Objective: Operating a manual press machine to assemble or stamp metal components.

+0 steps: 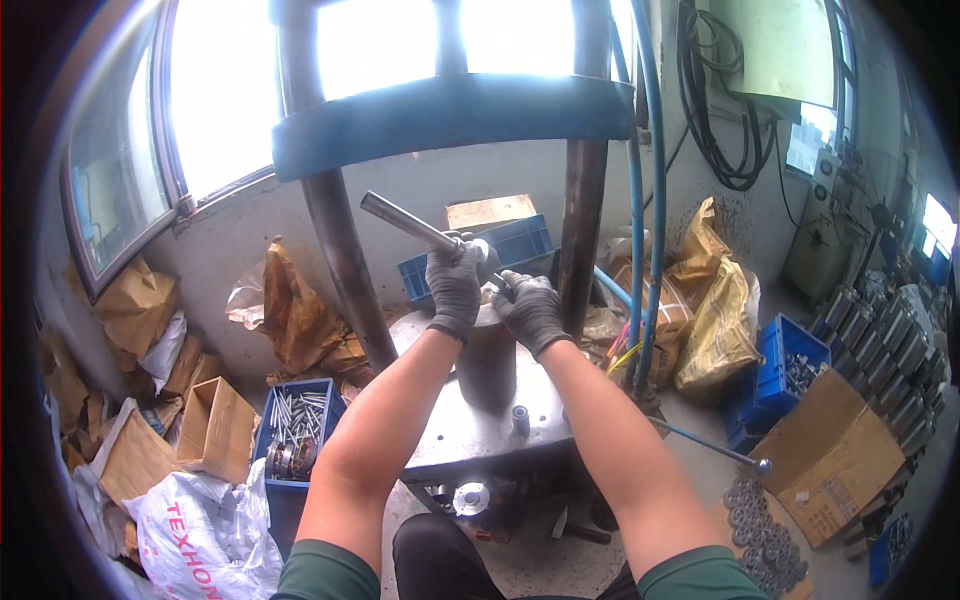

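My left hand (453,292), in a grey work glove, is wrapped round a metal rod (398,214) that slants up to the left. At the rod's lower end sits a round metal part (487,261), partly covered by the fingers. Close beside it my right hand (535,312), gloved alike, has its fingers pinched together; what they grip is too small to make out. Below both hands a dark metal cylinder (487,372) stands upright on the pale metal table (430,446). A small metal sleeve (521,419) stands near the table's front edge.
Dark columns (345,265) and a blue crossbeam (450,125) frame the table. Blue hoses (655,200) hang at right, near a ball-ended lever (762,466). Left is a blue bin (335,400) of metal pins; right, stacked metal tubes (885,350) and cardboard (835,455).
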`<state>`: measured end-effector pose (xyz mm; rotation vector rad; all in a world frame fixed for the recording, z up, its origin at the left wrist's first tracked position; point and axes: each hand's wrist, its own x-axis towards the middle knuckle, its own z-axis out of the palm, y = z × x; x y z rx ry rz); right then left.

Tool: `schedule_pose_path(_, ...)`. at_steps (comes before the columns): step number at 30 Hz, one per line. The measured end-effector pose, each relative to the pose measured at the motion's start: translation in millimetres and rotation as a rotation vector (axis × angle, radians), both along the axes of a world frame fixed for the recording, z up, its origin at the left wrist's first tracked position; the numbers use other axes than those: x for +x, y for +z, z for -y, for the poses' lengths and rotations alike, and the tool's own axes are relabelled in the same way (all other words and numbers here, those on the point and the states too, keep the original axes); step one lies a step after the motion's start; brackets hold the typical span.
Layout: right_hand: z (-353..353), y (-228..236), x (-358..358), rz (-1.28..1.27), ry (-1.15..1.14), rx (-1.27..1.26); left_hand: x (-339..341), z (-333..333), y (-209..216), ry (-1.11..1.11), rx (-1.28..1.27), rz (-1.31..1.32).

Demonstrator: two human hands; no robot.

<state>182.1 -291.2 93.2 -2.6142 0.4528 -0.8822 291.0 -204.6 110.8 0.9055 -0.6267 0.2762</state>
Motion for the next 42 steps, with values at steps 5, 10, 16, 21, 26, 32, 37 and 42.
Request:
schedule_pose_path(5,2.3,-8.2,4.6,0.093,-0.001,-0.001,5.1,-3.7,-7.1,0.013,0.043,0.030)
schedule_pose_path(10,4.5,-3.6,1.0,0.060,0.002,-0.009,-4.9,-7.6,12.2,0.001,0.123,-0.013)
schedule_pose_path(16,17.0,-23.7,-24.7,0.385,0.278,0.346,0.8,-8.9,26.5,-0.039,0.286,-0.029)
schedule_pose_path(21,-15.2,-3.6,-182.9,0.316,0.497,0.063,-21.4,-21.0,41.9,-0.036,0.377,-0.007)
schedule_pose_path(26,-6.2,38.5,-333.1,-0.158,0.346,-0.396,-28.8,-19.6,50.4,-0.065,0.391,-0.042)
schedule_pose_path(32,45.6,12.8,-426.4,-0.457,0.004,-0.333,-23.0,-13.0,52.3,0.098,0.571,0.130)
schedule_pose_path(37,74.4,2.8,-395.1,0.094,0.014,-0.332,-26.9,-4.4,55.7,0.230,0.656,0.129)
schedule_pose_path(42,115.1,52.0,-301.0,0.272,-0.056,-0.456,-23.3,-10.6,54.4,0.110,0.598,0.044)
